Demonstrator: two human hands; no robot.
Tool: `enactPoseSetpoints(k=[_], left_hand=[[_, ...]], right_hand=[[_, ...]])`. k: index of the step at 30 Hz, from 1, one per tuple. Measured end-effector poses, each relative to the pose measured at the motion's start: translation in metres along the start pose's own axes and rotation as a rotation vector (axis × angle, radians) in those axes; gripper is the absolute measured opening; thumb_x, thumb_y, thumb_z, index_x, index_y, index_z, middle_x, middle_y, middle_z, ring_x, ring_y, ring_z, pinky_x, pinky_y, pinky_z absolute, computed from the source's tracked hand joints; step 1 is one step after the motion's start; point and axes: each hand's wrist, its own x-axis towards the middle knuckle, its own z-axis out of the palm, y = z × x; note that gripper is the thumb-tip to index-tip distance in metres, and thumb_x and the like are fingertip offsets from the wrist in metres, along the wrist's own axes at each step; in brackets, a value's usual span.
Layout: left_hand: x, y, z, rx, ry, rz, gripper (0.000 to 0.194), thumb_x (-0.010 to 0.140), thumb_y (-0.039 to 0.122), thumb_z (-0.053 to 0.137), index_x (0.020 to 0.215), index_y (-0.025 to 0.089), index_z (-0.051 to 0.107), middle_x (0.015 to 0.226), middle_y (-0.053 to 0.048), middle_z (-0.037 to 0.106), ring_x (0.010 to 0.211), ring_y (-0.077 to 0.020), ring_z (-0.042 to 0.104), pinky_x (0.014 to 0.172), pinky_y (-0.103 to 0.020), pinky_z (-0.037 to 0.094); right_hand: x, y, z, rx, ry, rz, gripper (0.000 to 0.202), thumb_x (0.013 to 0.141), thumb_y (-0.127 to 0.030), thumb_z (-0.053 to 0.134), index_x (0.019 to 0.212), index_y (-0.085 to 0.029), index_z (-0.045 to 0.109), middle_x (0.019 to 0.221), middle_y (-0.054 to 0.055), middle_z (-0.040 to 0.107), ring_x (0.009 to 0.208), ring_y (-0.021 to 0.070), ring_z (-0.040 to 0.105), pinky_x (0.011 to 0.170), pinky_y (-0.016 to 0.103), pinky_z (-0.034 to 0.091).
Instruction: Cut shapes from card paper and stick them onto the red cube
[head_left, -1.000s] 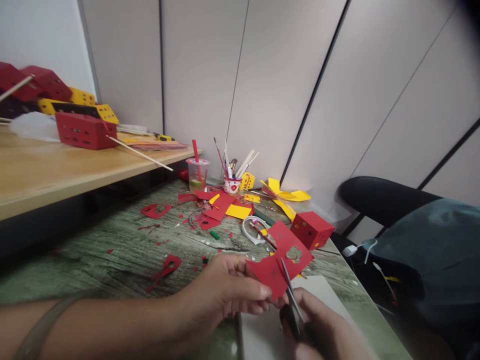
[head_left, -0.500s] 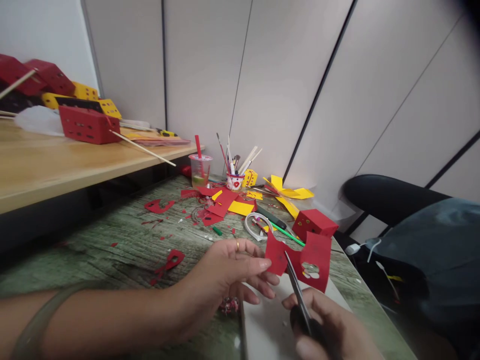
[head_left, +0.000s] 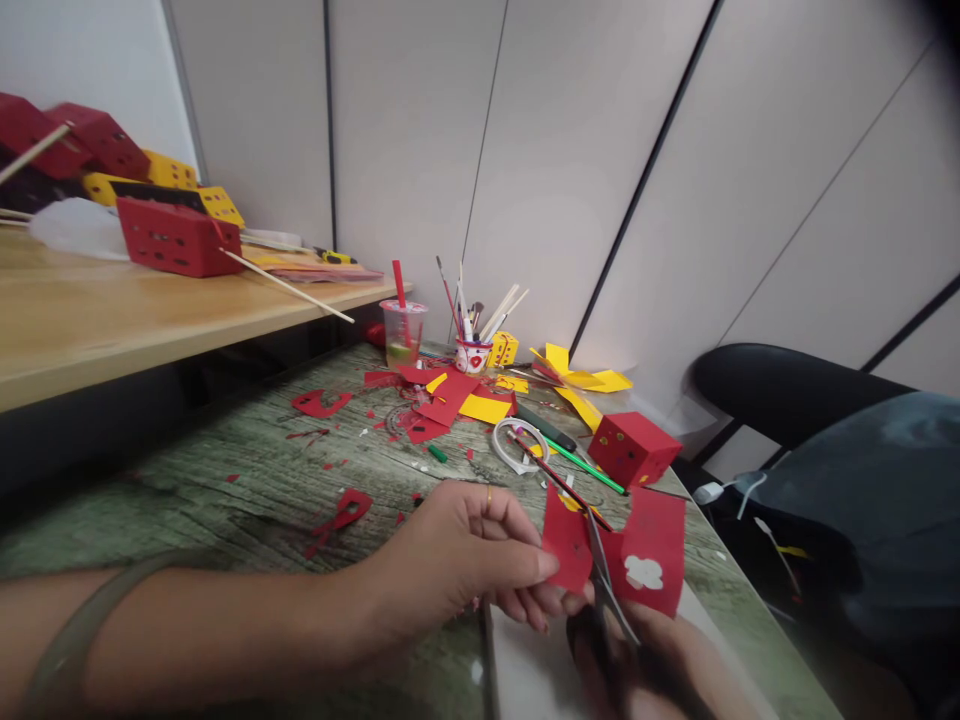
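Red paper (head_left: pixel 660 522) held at the scissors (head_left: pixel 602 575), near right part of the table (head_left: pixel 247 540).
The left hand (head_left: pixel 469 555) is partly closed, its thumb and fingers pinching the left portion of the paper; the right hand (head_left: pixel 686 655) is curled around the black handles. The 2 blades meet the paper between its left and right portions; the right portion has 1 flower-shaped opening. Below lies a white board (head_left: pixel 529 665); beyond stand 1 red box (head_left: pixel 636 448) and, farther left, 1 white ring (head_left: pixel 504 455).
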Motion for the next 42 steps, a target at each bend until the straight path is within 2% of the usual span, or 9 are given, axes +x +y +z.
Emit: enactPoseSetpoints(k=[6, 10, 13, 18, 23, 26, 29, 34, 42], left_hand=[[0.001, 0.006, -0.004, 0.06, -0.015, -0.026, 0.011, 0.066, 0.014, 0.063, 0.061, 0.012, 0.053, 0.054, -0.001, 0.063, 0.047, -0.0065, 0.056, 0.045, -0.014, 0.039], [0.001, 0.011, -0.006, 0.111, -0.048, -0.044, 0.012, 0.066, 0.013, 0.062, 0.062, 0.012, 0.051, 0.055, -0.001, 0.063, 0.047, -0.0069, 0.057, 0.046, -0.014, 0.04], [0.002, 0.016, -0.007, 0.154, -0.066, -0.059, 0.011, 0.066, 0.012, 0.061, 0.061, 0.012, 0.051, 0.054, -0.001, 0.063, 0.046, -0.0069, 0.056, 0.045, -0.015, 0.041], [0.003, 0.016, -0.007, 0.142, -0.072, -0.066, 0.012, 0.069, 0.018, 0.061, 0.064, 0.013, 0.052, 0.053, 0.001, 0.061, 0.047, -0.0062, 0.055, 0.047, -0.015, 0.041], [0.002, 0.007, -0.003, 0.141, -0.211, -0.081, 0.016, 0.069, 0.024, 0.063, 0.079, 0.013, 0.059, 0.074, -0.003, 0.064, 0.052, -0.0062, 0.055, 0.049, -0.017, 0.042], [0.001, 0.004, -0.003, 0.129, -0.135, -0.034, 0.014, 0.07, 0.024, 0.062, 0.076, 0.012, 0.061, 0.068, -0.002, 0.063, 0.051, -0.0054, 0.054, 0.05, -0.015, 0.039], [0.0, 0.002, -0.005, 0.138, -0.024, -0.027, 0.017, 0.07, 0.028, 0.063, 0.072, 0.012, 0.062, 0.059, -0.001, 0.061, 0.05, -0.005, 0.052, 0.046, -0.014, 0.033], [-0.001, 0.001, -0.005, 0.077, 0.094, -0.045, 0.019, 0.065, 0.031, 0.067, 0.068, 0.013, 0.06, 0.063, -0.001, 0.06, 0.051, -0.0061, 0.05, 0.05, -0.019, 0.034], [-0.003, 0.003, -0.002, 0.111, 0.117, -0.057, 0.018, 0.067, 0.028, 0.064, 0.06, 0.012, 0.06, 0.054, 0.001, 0.057, 0.049, -0.006, 0.049, 0.05, -0.019, 0.035]], right_hand=[[0.003, -0.013, -0.006, 0.21, -0.175, 0.181, 0.033, 0.068, -0.049, 0.057, 0.08, -0.019, 0.062, 0.053, -0.001, 0.051, 0.046, 0.0139, 0.049, 0.045, 0.025, 0.042], [0.001, -0.024, -0.013, 0.243, -0.219, 0.257, 0.04, 0.075, -0.053, 0.045, 0.075, -0.017, 0.065, 0.051, 0.0, 0.051, 0.047, 0.014, 0.051, 0.047, 0.026, 0.044], [0.0, -0.023, -0.016, 0.21, -0.206, 0.233, 0.041, 0.076, -0.053, 0.042, 0.074, -0.019, 0.065, 0.051, 0.001, 0.053, 0.048, 0.0149, 0.052, 0.048, 0.026, 0.045], [-0.001, -0.012, -0.021, 0.027, -0.189, 0.111, 0.023, 0.063, -0.042, 0.065, 0.076, -0.023, 0.064, 0.053, -0.002, 0.055, 0.048, 0.0153, 0.052, 0.046, 0.024, 0.045], [-0.002, -0.006, -0.016, 0.001, -0.149, 0.037, 0.03, 0.059, -0.04, 0.068, 0.083, -0.022, 0.063, 0.053, -0.002, 0.052, 0.046, 0.0147, 0.049, 0.044, 0.024, 0.044], [-0.003, -0.003, -0.009, 0.043, -0.146, 0.038, 0.036, 0.059, -0.042, 0.068, 0.087, -0.02, 0.062, 0.048, -0.004, 0.046, 0.043, 0.0136, 0.046, 0.044, 0.024, 0.043], [-0.003, 0.001, -0.007, 0.046, -0.144, 0.063, 0.03, 0.065, -0.043, 0.063, 0.084, -0.02, 0.063, 0.044, -0.005, 0.041, 0.043, 0.0123, 0.045, 0.045, 0.023, 0.043], [-0.004, 0.001, -0.011, 0.05, -0.148, 0.081, 0.026, 0.066, -0.043, 0.063, 0.076, -0.019, 0.062, 0.047, -0.004, 0.047, 0.042, 0.0097, 0.043, 0.041, 0.019, 0.041], [0.002, -0.008, -0.009, 0.057, -0.261, 0.069, 0.024, 0.072, -0.042, 0.056, 0.081, -0.02, 0.06, 0.05, -0.002, 0.051, 0.044, 0.0125, 0.049, 0.046, 0.023, 0.045]])
